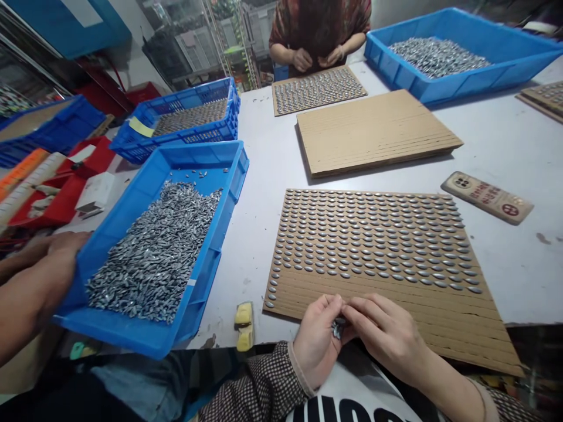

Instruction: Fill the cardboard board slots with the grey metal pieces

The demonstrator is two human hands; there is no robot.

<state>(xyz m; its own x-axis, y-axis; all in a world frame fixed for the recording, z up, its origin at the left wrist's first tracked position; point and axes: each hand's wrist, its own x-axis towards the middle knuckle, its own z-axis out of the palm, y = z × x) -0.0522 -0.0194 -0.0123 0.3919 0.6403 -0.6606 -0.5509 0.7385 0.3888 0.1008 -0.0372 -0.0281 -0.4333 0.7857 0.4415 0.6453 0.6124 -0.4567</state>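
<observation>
Pale grey work table [519,264], surface scuffed and marked. At rear, white wall [127,41] below blue panel [65,26], adjoining glazed partition [185,41] with metal shelving [231,44] beyond. Red crate [143,92] at far left. Lighting even

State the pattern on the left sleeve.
Left sleeve: small dark-and-light check, shown in the head view.

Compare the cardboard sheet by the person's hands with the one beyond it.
The near cardboard sheet carries rows of small silvery pieces on most of it; the far cardboard sheet is bare. The left hand and right hand sit over the near sheet; neither touches the far sheet. Both are ribbed brown rectangles on the white table.
</observation>
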